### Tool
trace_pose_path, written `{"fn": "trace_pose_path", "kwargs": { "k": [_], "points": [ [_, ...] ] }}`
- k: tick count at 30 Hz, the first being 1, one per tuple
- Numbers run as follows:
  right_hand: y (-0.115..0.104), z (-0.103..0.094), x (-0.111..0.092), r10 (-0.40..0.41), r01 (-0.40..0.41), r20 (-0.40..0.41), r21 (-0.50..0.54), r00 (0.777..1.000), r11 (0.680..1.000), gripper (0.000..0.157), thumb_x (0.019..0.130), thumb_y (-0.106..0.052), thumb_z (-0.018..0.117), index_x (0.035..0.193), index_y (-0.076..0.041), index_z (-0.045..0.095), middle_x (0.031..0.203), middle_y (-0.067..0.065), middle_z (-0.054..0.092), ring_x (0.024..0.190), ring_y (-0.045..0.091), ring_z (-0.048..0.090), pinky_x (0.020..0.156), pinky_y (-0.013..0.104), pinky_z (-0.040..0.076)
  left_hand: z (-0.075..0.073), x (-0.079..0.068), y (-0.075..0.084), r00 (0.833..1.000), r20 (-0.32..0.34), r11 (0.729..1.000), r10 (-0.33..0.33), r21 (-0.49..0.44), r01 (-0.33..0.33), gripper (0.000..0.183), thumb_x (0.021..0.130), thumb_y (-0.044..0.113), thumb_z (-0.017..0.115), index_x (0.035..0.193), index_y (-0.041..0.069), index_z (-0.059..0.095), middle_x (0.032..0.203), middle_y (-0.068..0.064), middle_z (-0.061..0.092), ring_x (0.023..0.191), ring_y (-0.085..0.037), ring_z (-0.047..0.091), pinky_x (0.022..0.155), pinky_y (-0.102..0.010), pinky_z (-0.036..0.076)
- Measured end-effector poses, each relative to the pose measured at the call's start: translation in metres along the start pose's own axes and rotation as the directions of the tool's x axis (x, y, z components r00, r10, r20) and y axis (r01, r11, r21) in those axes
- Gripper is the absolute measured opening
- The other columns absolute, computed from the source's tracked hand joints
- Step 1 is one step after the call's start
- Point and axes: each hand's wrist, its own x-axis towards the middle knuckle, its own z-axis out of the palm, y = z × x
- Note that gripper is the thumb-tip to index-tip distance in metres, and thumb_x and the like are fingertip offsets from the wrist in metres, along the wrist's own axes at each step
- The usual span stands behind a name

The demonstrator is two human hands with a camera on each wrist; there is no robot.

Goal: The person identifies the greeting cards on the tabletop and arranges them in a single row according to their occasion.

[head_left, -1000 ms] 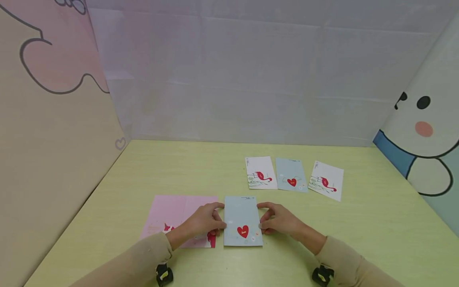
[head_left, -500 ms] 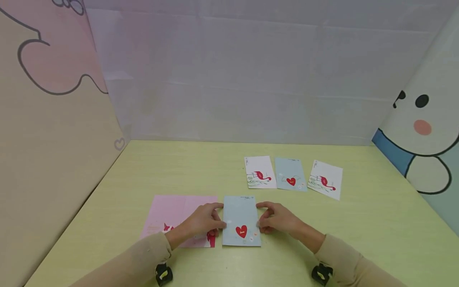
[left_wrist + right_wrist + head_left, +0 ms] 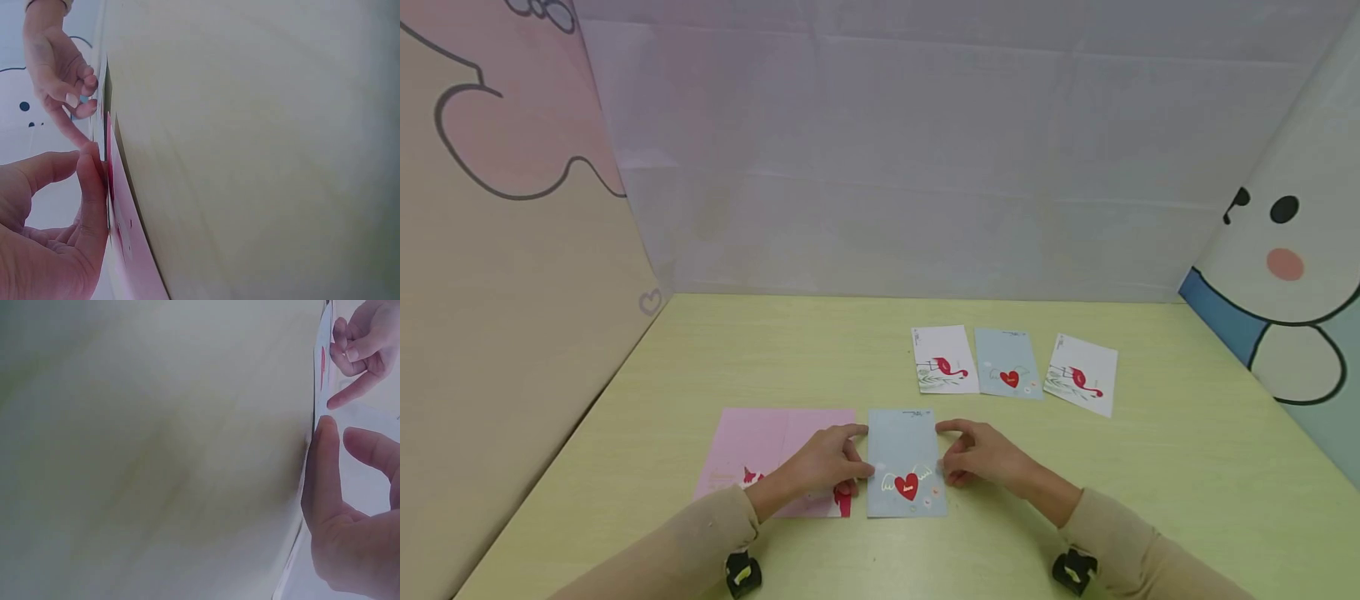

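The dark script (image 3: 919, 412) along the blue card's (image 3: 904, 446) far edge is too small to read; the card lies on the surface (image 3: 1165, 500) between left hand (image 3: 826, 458) and right hand (image 3: 987, 457), each grip spread, forefinger and thumb apart at its sides.

Head camera: high, facing forward and down; frames the tabletop (image 3: 775, 342) as far as the rear panel (image 3: 880, 167). Left wrist camera: low, very close to the left fingers (image 3: 94, 190), facing the right fingers (image 3: 70, 128); view rolled sideways, tabletop filling its right. Right wrist camera: mirrored, equally close. All three views share both sets of fingers.
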Motion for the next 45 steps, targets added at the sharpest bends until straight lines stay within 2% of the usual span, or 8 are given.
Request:
{"fn": "trace_pose_path", "kwargs": {
  "k": [6, 13, 20, 24, 29, 36, 42, 45],
  "points": [
    [-0.003, -0.013, -0.004, -0.036, 0.037, -0.062, 0.009, 0.997, 0.999, 0.042, 0.083, -0.008, 0.06, 0.121, 0.002, 0.047, 0.079, 0.011, 0.056, 0.066, 0.024, 0.059, 0.065, 0.031, 0.051, -0.001, 0.003, 0.0, 0.999, -0.03, 0.999, 0.021, -0.028, -0.022, 0.06, 0.079, 0.014, 0.066, 0.129, -0.004, 0.038, 0.073, -0.002, 0.058, 0.052, -0.017, 0.058, 0.047, -0.028, 0.046],
    [0.002, -0.043, -0.007, -0.116, 0.126, -0.124, 0.07, 0.985, 0.99, 0.041, 0.086, -0.008, 0.057, 0.121, 0.008, 0.045, 0.09, 0.016, 0.054, 0.08, 0.031, 0.059, 0.071, 0.035, 0.05, 0.001, 0.012, 0.01, 0.994, -0.093, 0.992, 0.063, -0.105, -0.073, 0.05, 0.081, 0.015, 0.064, 0.125, 0.002, 0.045, 0.075, -0.006, 0.06, 0.055, -0.02, 0.058, 0.052, -0.03, 0.05],
    [0.011, -0.074, -0.009, -0.191, 0.213, -0.204, 0.092, 0.96, 0.973, 0.047, 0.087, -0.009, 0.056, 0.126, 0.01, 0.038, 0.099, 0.023, 0.051, 0.09, 0.032, 0.057, 0.075, 0.033, 0.048, 0.002, 0.02, 0.029, 0.993, -0.058, 0.984, 0.106, -0.141, -0.113, 0.039, 0.084, 0.013, 0.061, 0.119, 0.0, 0.05, 0.081, -0.01, 0.061, 0.063, -0.022, 0.061, 0.058, -0.029, 0.05],
    [0.016, -0.093, -0.008, -0.177, 0.21, -0.262, 0.104, 0.949, 0.972, 0.049, 0.088, -0.011, 0.054, 0.127, 0.01, 0.035, 0.106, 0.025, 0.049, 0.089, 0.026, 0.058, 0.077, 0.031, 0.047, 0.003, 0.027, 0.035, 0.996, -0.025, 0.978, 0.09, -0.187, -0.093, 0.035, 0.084, 0.012, 0.061, 0.116, 0.0, 0.053, 0.083, -0.014, 0.061, 0.068, -0.024, 0.061, 0.06, -0.029, 0.05],
    [0.025, -0.113, -0.008, -0.143, 0.192, -0.32, 0.127, 0.937, 0.973, 0.051, 0.087, -0.009, 0.054, 0.128, 0.011, 0.033, 0.11, 0.023, 0.049, 0.084, 0.011, 0.059, 0.074, 0.027, 0.048, 0.006, 0.041, 0.037, 0.999, -0.002, 0.97, 0.053, -0.236, -0.052, 0.033, 0.084, 0.011, 0.06, 0.114, 0.0, 0.055, 0.086, -0.015, 0.06, 0.073, -0.025, 0.06, 0.063, -0.03, 0.05],
    [0.031, -0.131, -0.007, -0.121, 0.182, -0.351, 0.147, 0.929, 0.972, 0.055, 0.088, -0.009, 0.053, 0.129, 0.016, 0.026, 0.105, 0.011, 0.05, 0.082, 0.002, 0.054, 0.076, 0.025, 0.047, 0.016, 0.058, 0.043, 0.999, -0.013, 0.96, 0.044, -0.276, -0.046, 0.032, 0.085, 0.013, 0.06, 0.113, 0.0, 0.055, 0.091, -0.015, 0.06, 0.078, -0.024, 0.059, 0.065, -0.029, 0.05],
    [0.033, -0.138, -0.002, -0.082, 0.145, -0.353, 0.158, 0.932, 0.977, 0.053, 0.09, -0.006, 0.047, 0.13, 0.016, 0.021, 0.122, 0.031, 0.036, 0.082, -0.001, 0.052, 0.079, 0.025, 0.046, 0.027, 0.077, 0.051, 0.997, -0.054, 0.95, 0.053, -0.305, -0.067, 0.034, 0.085, 0.012, 0.059, 0.116, -0.001, 0.053, 0.093, -0.012, 0.06, 0.084, -0.024, 0.057, 0.068, -0.027, 0.049],
    [0.036, -0.141, 0.003, -0.064, 0.129, -0.364, 0.158, 0.929, 0.979, 0.053, 0.088, -0.005, 0.048, 0.13, 0.015, 0.023, 0.125, 0.033, 0.033, 0.081, -0.002, 0.051, 0.076, 0.022, 0.046, 0.032, 0.086, 0.055, 0.997, -0.067, 0.947, 0.031, -0.316, -0.051, 0.035, 0.085, 0.012, 0.06, 0.116, -0.002, 0.052, 0.093, -0.007, 0.059, 0.085, -0.023, 0.057, 0.069, -0.027, 0.049]
  ]
}}
